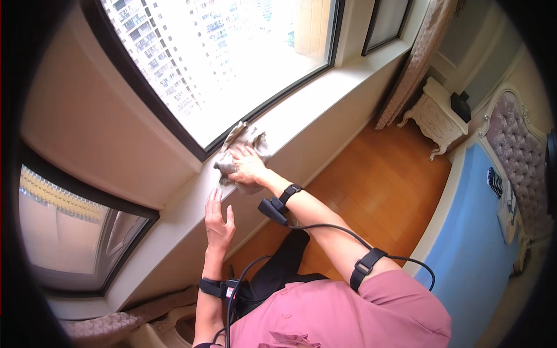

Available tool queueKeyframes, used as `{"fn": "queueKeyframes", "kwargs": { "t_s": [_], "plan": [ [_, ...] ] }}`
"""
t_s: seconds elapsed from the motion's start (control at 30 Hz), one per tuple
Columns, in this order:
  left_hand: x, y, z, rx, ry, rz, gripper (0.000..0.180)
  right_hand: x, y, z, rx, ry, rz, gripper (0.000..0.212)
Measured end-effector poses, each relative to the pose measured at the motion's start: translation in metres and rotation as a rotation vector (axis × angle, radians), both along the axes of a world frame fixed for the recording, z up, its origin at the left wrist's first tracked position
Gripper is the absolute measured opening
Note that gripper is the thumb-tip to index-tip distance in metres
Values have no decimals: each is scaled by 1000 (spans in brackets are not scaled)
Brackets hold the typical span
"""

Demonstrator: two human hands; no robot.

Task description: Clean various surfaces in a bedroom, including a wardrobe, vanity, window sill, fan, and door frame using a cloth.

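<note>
A crumpled grey-white cloth (255,139) lies bunched on the pale windowsill (301,122), by the lower corner of the dark window frame (267,107). My right hand (248,167) presses down on the cloth, its fingers partly sunk into the folds. Lower and to the left, my left hand (219,225) is raised at the sill's front edge, fingers stretched and thumb apart, holding nothing. Black straps with a cable sit on both my arms.
A second dark-framed window (87,226) is at the left. To the right are a gathered curtain (400,87), a white carved nightstand (435,119) and a bed with a blue cover (464,232). Wooden floor (371,185) stretches between sill and bed.
</note>
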State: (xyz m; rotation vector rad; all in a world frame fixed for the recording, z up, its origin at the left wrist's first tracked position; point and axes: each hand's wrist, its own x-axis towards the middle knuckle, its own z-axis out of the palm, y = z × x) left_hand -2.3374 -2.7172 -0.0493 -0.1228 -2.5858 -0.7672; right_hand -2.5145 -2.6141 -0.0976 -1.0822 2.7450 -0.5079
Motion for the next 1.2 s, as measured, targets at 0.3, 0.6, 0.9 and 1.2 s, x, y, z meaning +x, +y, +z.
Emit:
{"fn": "queueKeyframes", "kwargs": {
  "t_s": [0.3, 0.6, 0.9, 1.2],
  "plan": [
    [-167, 132, 12, 106, 290, -103, 37, -97, 81, -17, -8, 60, 306, 67],
    [-277, 201, -14, 161, 144, -24, 39, -225, 283, 4, -257, -7, -105, 77],
    [-368, 316, -28, -18, 63, -177, 41, -370, 477, 2, -244, 1, -261, 73],
    [-452, 450, -36, -130, -77, -89, 48, -505, 651, -20, -260, 142, -190, 63]
  ]
}}
